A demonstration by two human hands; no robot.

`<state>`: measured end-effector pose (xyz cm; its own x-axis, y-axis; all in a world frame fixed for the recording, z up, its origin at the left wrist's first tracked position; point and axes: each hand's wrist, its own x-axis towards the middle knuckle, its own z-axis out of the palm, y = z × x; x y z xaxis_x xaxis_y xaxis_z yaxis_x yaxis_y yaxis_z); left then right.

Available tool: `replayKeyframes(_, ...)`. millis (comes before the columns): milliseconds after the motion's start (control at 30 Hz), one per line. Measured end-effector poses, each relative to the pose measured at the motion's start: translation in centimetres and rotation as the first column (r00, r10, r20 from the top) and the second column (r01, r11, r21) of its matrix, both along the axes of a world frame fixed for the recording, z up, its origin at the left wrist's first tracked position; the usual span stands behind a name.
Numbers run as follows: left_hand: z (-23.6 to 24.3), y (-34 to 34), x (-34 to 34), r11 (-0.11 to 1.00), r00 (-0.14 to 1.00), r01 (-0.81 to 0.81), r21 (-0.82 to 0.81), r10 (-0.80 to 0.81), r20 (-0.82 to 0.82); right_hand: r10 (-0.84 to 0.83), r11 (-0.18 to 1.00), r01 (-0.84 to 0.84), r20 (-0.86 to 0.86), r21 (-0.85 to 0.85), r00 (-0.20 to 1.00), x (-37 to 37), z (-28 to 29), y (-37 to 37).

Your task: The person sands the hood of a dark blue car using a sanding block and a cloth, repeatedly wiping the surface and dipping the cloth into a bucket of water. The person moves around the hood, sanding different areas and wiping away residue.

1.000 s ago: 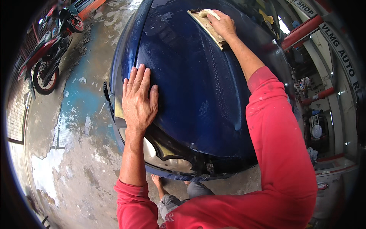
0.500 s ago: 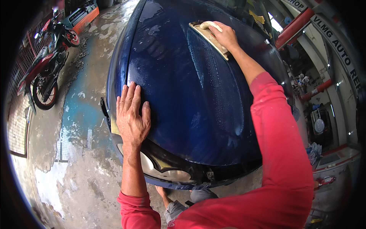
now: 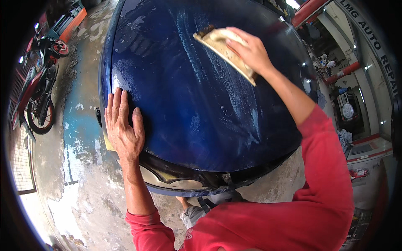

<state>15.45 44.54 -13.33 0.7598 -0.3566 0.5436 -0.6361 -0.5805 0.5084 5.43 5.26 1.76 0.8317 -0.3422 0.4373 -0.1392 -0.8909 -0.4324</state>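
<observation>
The dark blue car hood (image 3: 167,121) lies in front of me, wet, with whitish streaks and droplets running along it. My right hand (image 3: 251,52) is closed round the pale handle of a long, flat sanding block (image 3: 228,56) over the far right part of the hood. Whether the block's underside touches the paint here, I cannot tell. My left hand (image 3: 125,129) lies flat on the hood's near left edge, fingers stretched out and holding nothing.
Below the hood's front edge is a dark front end with a pale headlight-shaped area (image 3: 184,183). A red and black motorcycle (image 3: 39,96) stands at the left, behind it an orange-sided object (image 3: 71,25). Red posts (image 3: 343,73) and a parked vehicle (image 3: 346,106) are at the right.
My right hand has brought the sanding block nearer and to the right over the hood, and whitish streaks show where it was. My left hand stays at the same edge. The view has shifted.
</observation>
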Motion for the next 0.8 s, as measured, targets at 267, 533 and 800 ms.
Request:
replayKeyframes(267,-0.2,0.6,0.0,0.998,0.997,0.056,-0.042,-0.054,0.049,0.141,0.989,-0.143,-0.05,-0.034,0.989,-3.7,-1.5,4.3)
replayKeyframes(533,-0.4,0.0,-0.4,1.0,0.999,-0.001,-0.022,0.002,0.044,0.267,0.963,-0.264,0.058,-0.059,0.962,-11.6,-3.2,8.2)
replayKeyframes(800,-0.6,0.5,-0.3,0.997,0.999,0.025,-0.07,-0.023,0.031,0.121,0.977,-0.111,0.046,-0.181,0.992,6.2,0.2,2.0)
